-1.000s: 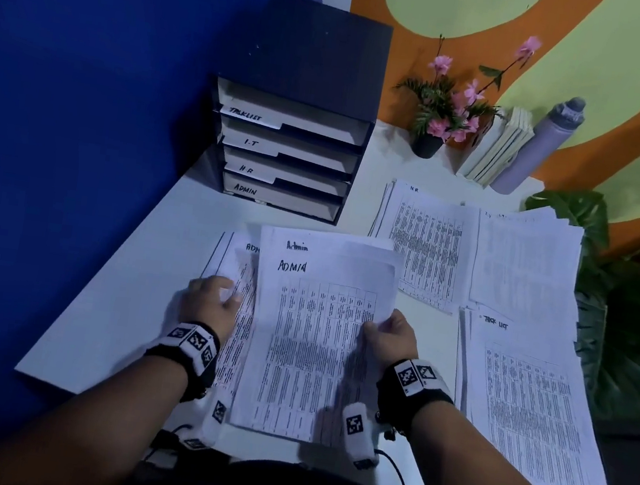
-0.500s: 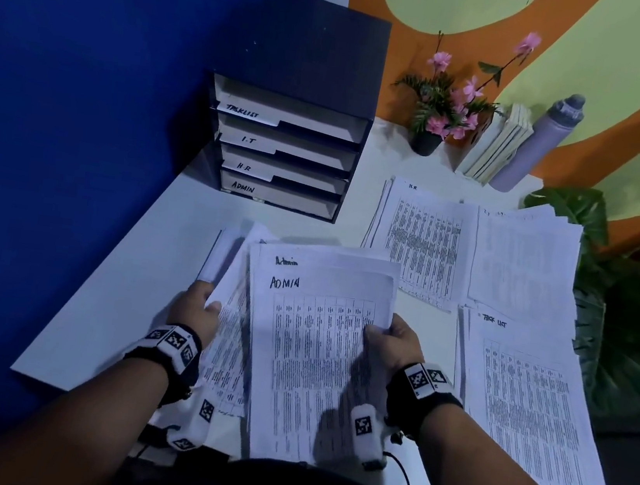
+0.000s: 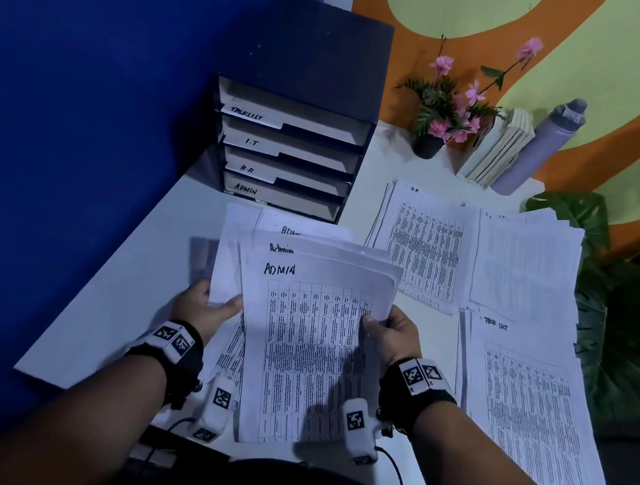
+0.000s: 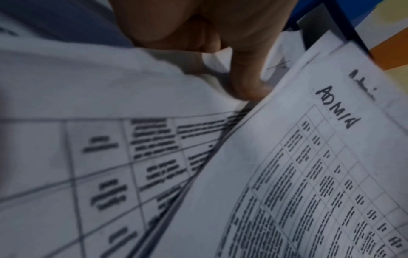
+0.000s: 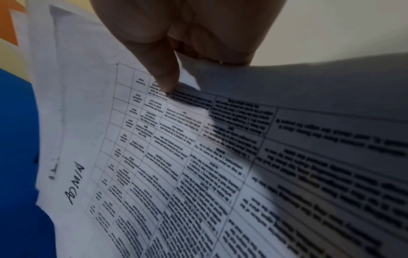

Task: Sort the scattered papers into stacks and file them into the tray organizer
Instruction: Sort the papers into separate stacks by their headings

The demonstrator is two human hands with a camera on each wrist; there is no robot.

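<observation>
From the head view I hold the admin papers (image 3: 308, 346) above the near table (image 3: 135, 271), left hand (image 3: 201, 310) and right hand (image 3: 393, 335) each pinching a side edge; both wrist views show thumbs pinching misaligned sheets, which I judge could slip before reaching the far-left tray organizer (image 3: 290, 149).

A sheaf of printed sheets headed ADMIN (image 3: 308, 346) was held tilted above the white table, top edges fanned out of line. Behind it stood the dark tray organizer (image 3: 298, 117), its four pale trays labelled TASKLIST, I.T, H.R and ADMIN from top to bottom. To the right, three more stacks lay flat on the table: an H.R pile (image 3: 423, 248), a paler pile (image 3: 526, 269) just beside it, and a TASK LIST pile (image 3: 524, 411) nearer the table's front edge.
</observation>
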